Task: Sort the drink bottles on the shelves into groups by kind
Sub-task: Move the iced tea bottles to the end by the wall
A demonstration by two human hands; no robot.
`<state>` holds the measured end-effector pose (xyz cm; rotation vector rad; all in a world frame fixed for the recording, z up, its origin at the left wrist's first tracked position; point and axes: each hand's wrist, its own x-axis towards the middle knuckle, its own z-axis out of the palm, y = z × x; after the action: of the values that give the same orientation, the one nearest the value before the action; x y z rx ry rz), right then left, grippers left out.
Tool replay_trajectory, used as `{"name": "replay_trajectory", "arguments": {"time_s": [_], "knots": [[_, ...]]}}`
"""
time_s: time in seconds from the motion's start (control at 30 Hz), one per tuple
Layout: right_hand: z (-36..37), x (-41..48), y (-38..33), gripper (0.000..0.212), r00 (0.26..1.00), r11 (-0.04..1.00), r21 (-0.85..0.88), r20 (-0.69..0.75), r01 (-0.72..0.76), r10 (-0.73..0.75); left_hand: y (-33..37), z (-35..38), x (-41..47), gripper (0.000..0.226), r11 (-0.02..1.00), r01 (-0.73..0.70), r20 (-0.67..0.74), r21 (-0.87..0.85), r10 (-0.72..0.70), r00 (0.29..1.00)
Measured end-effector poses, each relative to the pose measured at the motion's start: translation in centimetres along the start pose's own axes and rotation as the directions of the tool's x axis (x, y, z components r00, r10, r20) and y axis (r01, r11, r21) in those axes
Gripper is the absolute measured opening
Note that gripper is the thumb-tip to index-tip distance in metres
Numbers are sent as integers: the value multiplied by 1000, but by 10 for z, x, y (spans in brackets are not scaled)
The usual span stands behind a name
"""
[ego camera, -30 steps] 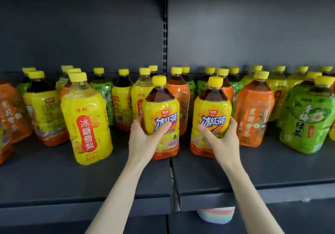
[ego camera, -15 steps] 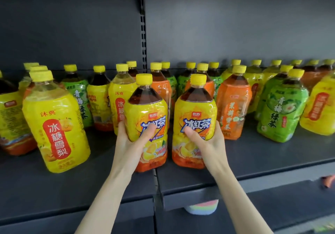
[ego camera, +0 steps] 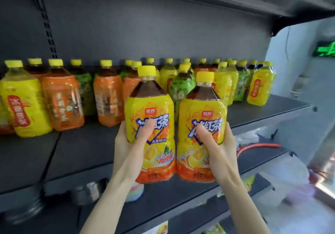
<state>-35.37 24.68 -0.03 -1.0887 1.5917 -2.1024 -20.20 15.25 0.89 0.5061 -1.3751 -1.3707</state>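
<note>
Nearer you now, perhaps off the shelf (ego camera: 81, 152): your left hand (ego camera: 125, 152) grips the left iced-tea bottle (ego camera: 150, 106), your right hand (ego camera: 223, 154) the right iced-tea bottle (ego camera: 203, 110).

My single head-worn wide-angle camera looks forward at the shelf (ego camera: 76, 148) from close in, frame tilted, left hand (ego camera: 125, 154) and right hand (ego camera: 224, 152) nearest the lens.

2 yellow-and-orange bottles (ego camera: 150, 125), yellow caps (ego camera: 146, 70); dark grey shelf (ego camera: 81, 152).

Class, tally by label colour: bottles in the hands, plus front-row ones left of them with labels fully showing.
Yellow: 3 (left held bottle, right held bottle, yellow shelf bottle)
Orange: 2 (left orange bottle, right orange bottle)
Total: 5
</note>
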Motion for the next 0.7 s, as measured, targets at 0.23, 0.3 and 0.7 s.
{"name": "replay_trajectory", "arguments": {"time_s": [0.23, 0.3, 0.7], "knots": [[-170, -4, -3, 52, 975, 992, -119, -221, -51, 24, -48, 158, -41, 54, 997, 69, 198, -25, -63, 978], [-208, 4, -6, 54, 960, 990, -132, -278, -50, 12, -55, 200, -41, 44, 996, 85, 250, -39, -73, 965], [-381, 118, 22, 50, 914, 968, -251, -386, 26, -125, -139, 404, 15, 43, 992, 46, 399, -114, 3, 917]]}}
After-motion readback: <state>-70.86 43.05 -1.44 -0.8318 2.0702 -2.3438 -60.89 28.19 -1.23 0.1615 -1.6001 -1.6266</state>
